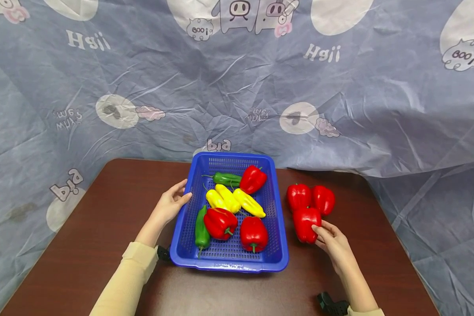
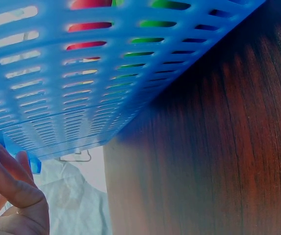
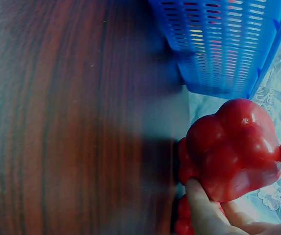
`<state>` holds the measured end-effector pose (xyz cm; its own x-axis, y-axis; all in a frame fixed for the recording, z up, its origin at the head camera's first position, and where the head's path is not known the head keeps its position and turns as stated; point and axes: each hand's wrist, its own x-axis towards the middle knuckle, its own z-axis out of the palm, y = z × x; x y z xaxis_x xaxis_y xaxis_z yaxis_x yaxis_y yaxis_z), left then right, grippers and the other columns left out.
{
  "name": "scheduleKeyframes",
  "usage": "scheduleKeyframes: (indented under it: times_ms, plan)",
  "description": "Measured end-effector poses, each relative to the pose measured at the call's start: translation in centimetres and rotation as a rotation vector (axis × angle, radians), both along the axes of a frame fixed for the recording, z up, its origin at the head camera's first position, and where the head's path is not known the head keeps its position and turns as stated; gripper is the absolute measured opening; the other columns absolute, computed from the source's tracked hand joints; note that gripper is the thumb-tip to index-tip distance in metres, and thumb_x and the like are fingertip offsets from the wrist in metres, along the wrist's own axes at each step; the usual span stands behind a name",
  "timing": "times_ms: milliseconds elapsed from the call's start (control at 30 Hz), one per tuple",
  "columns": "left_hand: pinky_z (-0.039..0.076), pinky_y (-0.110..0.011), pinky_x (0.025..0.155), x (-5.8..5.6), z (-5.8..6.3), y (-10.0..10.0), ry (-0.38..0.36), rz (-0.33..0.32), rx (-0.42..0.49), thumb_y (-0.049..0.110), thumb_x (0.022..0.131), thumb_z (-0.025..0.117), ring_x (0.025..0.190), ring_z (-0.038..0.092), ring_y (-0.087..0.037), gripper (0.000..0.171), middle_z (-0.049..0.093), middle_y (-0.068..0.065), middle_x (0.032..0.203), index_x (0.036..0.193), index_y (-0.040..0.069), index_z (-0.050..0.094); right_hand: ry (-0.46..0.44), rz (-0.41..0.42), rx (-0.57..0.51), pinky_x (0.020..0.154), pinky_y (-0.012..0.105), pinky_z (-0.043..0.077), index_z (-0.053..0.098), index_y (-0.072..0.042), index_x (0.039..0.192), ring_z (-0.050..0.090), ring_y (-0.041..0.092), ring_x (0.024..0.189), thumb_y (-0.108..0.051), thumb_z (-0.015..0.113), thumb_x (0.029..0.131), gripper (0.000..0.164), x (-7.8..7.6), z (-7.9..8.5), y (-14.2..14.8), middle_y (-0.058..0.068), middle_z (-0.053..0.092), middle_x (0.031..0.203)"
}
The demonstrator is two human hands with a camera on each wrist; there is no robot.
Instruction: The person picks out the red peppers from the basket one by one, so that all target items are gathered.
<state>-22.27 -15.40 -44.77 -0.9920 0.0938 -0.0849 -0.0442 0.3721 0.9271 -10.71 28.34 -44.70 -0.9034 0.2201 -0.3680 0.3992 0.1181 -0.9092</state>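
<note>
My left hand (image 1: 171, 204) is at the left rim of a blue plastic basket (image 1: 278, 210), its thumb and fingers holding the edge. In the left wrist view the fingers (image 2: 12, 178) meet the rim beside the slotted wall. My right hand (image 1: 333, 241) grips a red bell pepper (image 1: 307, 224) between thumb and fingers, right of the basket. The right wrist view shows that pepper's lobed underside (image 3: 238, 152) close up. Behind it are two more red bell peppers, one (image 1: 298, 197) on the left and one (image 1: 323, 200) on the right.
Inside the basket lie several red bell peppers (image 1: 254, 235), several yellow peppers (image 1: 249, 202) and two long green peppers (image 1: 202, 228). The basket stands on a dark brown wooden table (image 1: 102, 228). A printed grey-blue cloth (image 1: 205, 87) hangs behind the table.
</note>
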Motion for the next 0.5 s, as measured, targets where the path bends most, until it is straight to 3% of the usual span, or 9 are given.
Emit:
scheduleKeyframes:
  times_ms: [300,500]
  plan:
    - [0.053,-0.019,0.067,0.0,0.0,0.0,0.005,-0.006,0.000,0.018,0.098,0.062,0.074,0.056,-0.011,0.060,0.056,-0.022,0.128,0.153,0.010,0.037,-0.037,0.036,0.103,0.079,0.009,0.048,0.025,0.004,0.152,0.054,-0.014,0.082,-0.042,0.054,0.100,0.075,0.3,-1.2,0.4,0.022,0.033,0.153]
    - [0.053,-0.019,0.067,0.0,0.1,0.0,0.008,-0.015,0.003,0.017,0.098,0.062,0.074,0.057,-0.009,0.061,0.055,-0.024,0.129,0.153,0.008,0.037,-0.039,0.035,0.126,0.079,0.010,0.048,0.026,0.004,0.152,0.052,-0.016,0.082,-0.042,0.053,0.100,0.075,0.4,-1.7,0.4,0.023,0.035,0.152]
